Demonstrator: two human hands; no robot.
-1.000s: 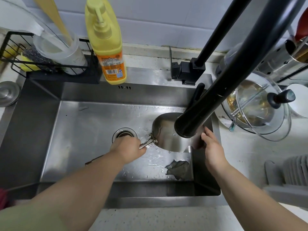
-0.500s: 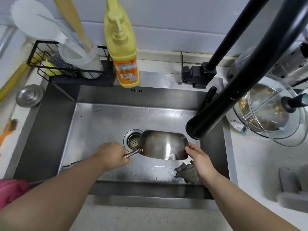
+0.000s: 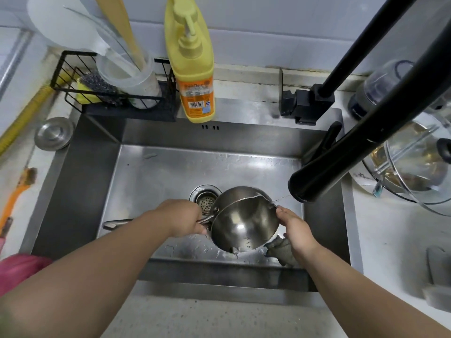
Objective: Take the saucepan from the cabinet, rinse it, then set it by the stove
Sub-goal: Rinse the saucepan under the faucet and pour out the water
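A small steel saucepan (image 3: 244, 223) is held over the steel sink (image 3: 156, 172), tilted so its mouth faces toward me and down. Water drips from its lower rim. My left hand (image 3: 183, 219) grips the pan's handle beside the drain (image 3: 206, 198). My right hand (image 3: 294, 228) holds the pan's right rim with its fingertips. The black faucet spout (image 3: 324, 172) hangs just to the upper right of the pan, with no water running from it.
A grey rag (image 3: 280, 250) lies in the sink's front right corner. A yellow soap bottle (image 3: 192, 69) and a black wire caddy (image 3: 114, 89) stand at the back rim. A glass-lidded pot (image 3: 415, 164) sits on the right counter, a steel stopper (image 3: 53, 132) on the left.
The pan has moved from under the faucet toward the sink's front and turned from sideways to mouth-down, spilling its water. Both hands kept their hold.
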